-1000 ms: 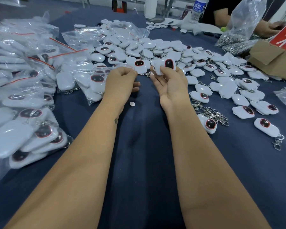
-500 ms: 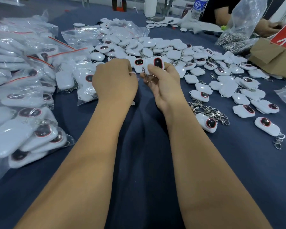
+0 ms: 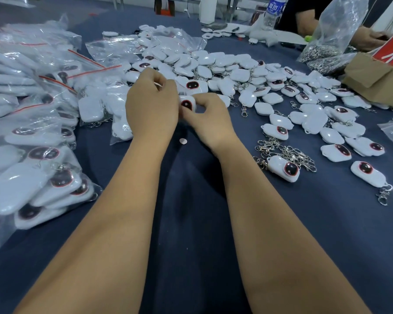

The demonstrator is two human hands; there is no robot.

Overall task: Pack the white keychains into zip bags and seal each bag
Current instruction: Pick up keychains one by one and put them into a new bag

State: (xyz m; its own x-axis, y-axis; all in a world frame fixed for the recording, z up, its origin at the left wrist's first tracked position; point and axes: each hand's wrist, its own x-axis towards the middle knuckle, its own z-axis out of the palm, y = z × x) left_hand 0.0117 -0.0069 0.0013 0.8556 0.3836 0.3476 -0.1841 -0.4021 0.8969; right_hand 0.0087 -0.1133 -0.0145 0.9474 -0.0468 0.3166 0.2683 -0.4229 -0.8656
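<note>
Centre of frame: right hand [image 3: 210, 120] pinches 1 white keychain [image 3: 187, 104], dark face toward the camera. Left hand [image 3: 151, 105] is curled just beside it, touching; what it grips I cannot tell, and no bag mouth shows between the hands.

Loose keychains [image 3: 232, 71] heaped at upper centre; filled zip bags [image 3: 39, 123] stacked along the left edge.

Risks: the metal clasp may snag a bag lip and block the seal; a loose pinch could drop the piece onto the blue cloth [image 3: 191, 223].

Water bottle [image 3: 273, 13], cardboard box [image 3: 377, 83], loose metal clasps [image 3: 286, 152] on blue cloth [image 3: 191, 223].
</note>
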